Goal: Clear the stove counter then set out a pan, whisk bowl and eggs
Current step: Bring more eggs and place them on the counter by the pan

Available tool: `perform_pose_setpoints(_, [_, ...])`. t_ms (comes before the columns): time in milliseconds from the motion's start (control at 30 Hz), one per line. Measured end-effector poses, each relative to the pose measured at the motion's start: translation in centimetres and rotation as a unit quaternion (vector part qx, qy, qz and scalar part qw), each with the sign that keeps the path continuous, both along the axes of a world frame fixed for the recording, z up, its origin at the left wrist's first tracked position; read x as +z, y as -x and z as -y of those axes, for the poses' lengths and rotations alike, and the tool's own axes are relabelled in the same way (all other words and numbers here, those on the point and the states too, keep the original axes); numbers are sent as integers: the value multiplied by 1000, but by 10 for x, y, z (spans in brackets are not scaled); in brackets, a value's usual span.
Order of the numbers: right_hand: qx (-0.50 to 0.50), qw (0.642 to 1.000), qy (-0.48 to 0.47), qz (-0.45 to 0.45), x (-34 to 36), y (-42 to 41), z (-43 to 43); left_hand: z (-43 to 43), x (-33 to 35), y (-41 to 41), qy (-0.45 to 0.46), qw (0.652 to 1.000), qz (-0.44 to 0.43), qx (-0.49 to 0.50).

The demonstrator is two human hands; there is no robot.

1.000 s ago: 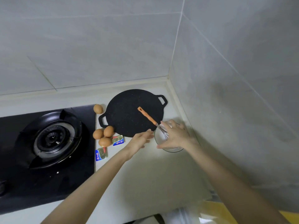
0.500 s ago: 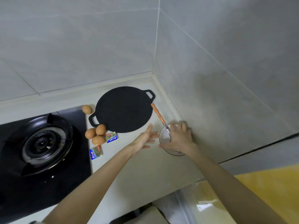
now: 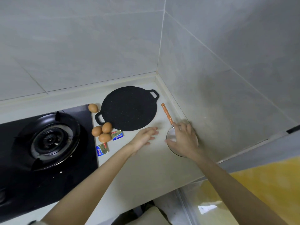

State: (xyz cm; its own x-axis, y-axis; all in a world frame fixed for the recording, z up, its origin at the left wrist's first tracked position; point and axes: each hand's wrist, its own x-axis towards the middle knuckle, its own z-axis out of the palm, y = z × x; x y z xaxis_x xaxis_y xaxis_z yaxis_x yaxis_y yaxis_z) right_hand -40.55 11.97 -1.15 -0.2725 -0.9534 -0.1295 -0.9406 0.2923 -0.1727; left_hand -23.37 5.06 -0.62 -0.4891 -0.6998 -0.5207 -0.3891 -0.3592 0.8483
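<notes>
A flat black pan (image 3: 128,108) with two loop handles lies on the pale counter (image 3: 146,169) near the corner. One brown egg (image 3: 93,108) sits at the pan's left. Three more eggs (image 3: 103,132) cluster below its near handle. My right hand (image 3: 183,138) reaches over a clear glass bowl (image 3: 170,135) beside the right wall and grips its rim from above. A whisk with an orange handle (image 3: 167,113) leans out of the bowl toward the back. Between pan and bowl my left hand (image 3: 144,137) hovers with straight fingers, holding nothing.
A black gas hob with a round burner (image 3: 52,140) fills the left. Two small foil butter packets (image 3: 117,135) (image 3: 102,149) lie by the eggs. Tiled walls close the back and right. The counter's front edge drops to a yellow floor.
My right hand has slid the bowl and whisk to the right, off the pan's edge and up against the wall. My left hand stays open, slightly left of the bowl.
</notes>
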Motion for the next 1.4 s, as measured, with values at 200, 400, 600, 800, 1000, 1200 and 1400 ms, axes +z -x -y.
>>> perform_pose_setpoints(200, [69,989,106,73,16,-46,24,12,0,-73,160,983,18,84])
perform_pose_setpoints(400, [146,978,68,131,13,-103,57,18,-10,-150,225,956,76,171])
perform_pose_setpoints(600, [204,968,-21,145,-12,-146,90,7,-26,-194,264,926,214,167])
perform_pose_setpoints(800, [242,964,-62,94,-41,-171,113,1,-48,-197,259,917,296,68])
perform_pose_setpoints(1000, [254,965,-57,28,-58,-173,124,3,-63,-188,232,912,334,44])
perform_pose_setpoints(1200, [250,967,-49,30,-63,-168,123,0,-70,-188,248,909,329,66])
perform_pose_setpoints(1400, [230,970,-67,47,-63,-152,107,-10,-74,-180,257,908,330,32])
